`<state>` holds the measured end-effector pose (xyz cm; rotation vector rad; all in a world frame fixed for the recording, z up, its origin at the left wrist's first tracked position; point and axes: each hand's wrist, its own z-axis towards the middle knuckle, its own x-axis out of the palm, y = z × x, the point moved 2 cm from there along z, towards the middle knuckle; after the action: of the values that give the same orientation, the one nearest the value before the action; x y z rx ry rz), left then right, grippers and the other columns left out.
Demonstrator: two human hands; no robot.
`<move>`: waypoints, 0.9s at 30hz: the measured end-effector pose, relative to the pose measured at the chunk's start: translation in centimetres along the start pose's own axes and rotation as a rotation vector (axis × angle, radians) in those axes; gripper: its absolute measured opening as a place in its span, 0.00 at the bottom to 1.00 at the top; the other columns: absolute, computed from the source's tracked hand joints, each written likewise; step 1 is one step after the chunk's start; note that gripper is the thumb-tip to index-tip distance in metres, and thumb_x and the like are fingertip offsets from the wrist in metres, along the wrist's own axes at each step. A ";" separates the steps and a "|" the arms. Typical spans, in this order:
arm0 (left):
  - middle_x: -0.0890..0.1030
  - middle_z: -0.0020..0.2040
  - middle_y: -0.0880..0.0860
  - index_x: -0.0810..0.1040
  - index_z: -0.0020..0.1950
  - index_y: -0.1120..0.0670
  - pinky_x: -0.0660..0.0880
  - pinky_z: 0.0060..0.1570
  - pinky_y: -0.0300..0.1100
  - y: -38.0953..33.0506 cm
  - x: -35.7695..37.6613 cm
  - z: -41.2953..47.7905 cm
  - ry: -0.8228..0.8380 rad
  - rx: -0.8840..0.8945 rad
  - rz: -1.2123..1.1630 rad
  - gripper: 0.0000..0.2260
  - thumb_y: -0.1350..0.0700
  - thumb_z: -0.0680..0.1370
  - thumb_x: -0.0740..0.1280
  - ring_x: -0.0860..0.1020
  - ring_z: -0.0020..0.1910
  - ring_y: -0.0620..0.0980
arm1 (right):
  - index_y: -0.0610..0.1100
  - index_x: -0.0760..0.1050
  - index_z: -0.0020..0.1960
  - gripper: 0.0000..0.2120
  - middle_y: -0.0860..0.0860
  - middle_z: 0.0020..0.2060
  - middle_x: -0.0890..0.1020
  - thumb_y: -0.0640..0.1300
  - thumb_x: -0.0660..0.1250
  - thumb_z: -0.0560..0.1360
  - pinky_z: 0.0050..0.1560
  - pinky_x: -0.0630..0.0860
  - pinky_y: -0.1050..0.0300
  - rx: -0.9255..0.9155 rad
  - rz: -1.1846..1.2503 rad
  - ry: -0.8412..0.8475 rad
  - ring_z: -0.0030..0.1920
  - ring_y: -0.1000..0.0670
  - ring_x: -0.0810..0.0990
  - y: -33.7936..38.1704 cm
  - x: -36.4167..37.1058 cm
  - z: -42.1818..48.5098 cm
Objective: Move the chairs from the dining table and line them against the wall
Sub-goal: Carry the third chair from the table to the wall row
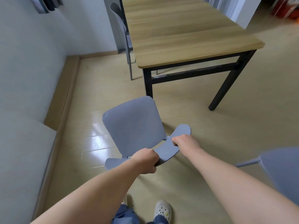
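A grey-blue plastic chair is in front of me, out on the floor just off the near corner of the wooden dining table. My left hand grips the top of its curved backrest on the left. My right hand grips the same backrest further right. A second grey chair remains tucked at the table's far left side, partly hidden by the tabletop. Part of a third grey chair shows at the right edge. The white wall runs along the left.
A wooden skirting board lines the foot of the wall. The table's black metal legs stand just beyond the held chair. My feet in white clogs are at the bottom. Red objects sit far right.
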<state>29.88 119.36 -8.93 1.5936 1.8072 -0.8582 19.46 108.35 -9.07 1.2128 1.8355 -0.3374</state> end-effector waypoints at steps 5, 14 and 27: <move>0.65 0.29 0.51 0.80 0.47 0.62 0.58 0.26 0.37 -0.8 -0.8 0.0 0.034 -0.006 -0.079 0.10 0.59 0.70 0.66 0.69 0.37 0.55 | 0.46 0.61 0.41 0.16 0.46 0.40 0.65 0.30 0.50 0.58 0.28 0.50 0.58 -0.037 -0.123 -0.019 0.42 0.46 0.62 -1.4 0.3 -1.1; 0.81 0.52 0.55 0.81 0.57 0.55 0.71 0.43 0.39 1.0 -2.9 1.3 0.106 -0.110 -0.410 0.14 0.52 0.73 0.69 0.71 0.46 0.50 | 0.48 0.72 0.67 0.22 0.45 0.77 0.58 0.35 0.52 0.78 0.72 0.58 0.56 0.079 0.058 -0.146 0.76 0.43 0.56 -1.8 -0.9 -2.4; 0.77 0.66 0.52 0.79 0.63 0.52 0.75 0.64 0.41 2.7 -2.1 2.4 0.355 -0.046 -0.693 0.20 0.66 0.77 0.58 0.78 0.63 0.50 | 0.47 0.43 0.78 0.31 0.45 0.78 0.51 0.38 0.53 0.80 0.65 0.67 0.49 0.694 0.857 -0.476 0.73 0.41 0.63 2.7 4.0 -2.4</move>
<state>32.87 116.38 -9.04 1.1321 2.6866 -0.8387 19.95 113.61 -10.26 2.0387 0.6744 -0.7121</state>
